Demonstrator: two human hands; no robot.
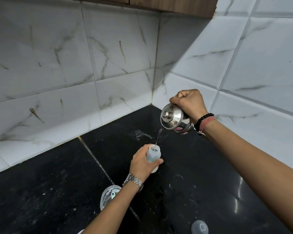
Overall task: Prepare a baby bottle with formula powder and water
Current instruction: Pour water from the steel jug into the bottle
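Observation:
A small translucent baby bottle stands uncapped on the black counter, and my left hand is wrapped around its side. Above and to the right, my right hand grips a shiny steel kettle with a knobbed lid, tipped down to the left. A thin stream of water runs from its spout into the bottle's open mouth. Some liquid shows inside the bottle.
A clear plastic container with a small scoop lies on the counter under my left forearm. A clear bottle cap sits at the bottom edge. A water splash marks the counter behind the bottle. Tiled walls meet in a corner close behind.

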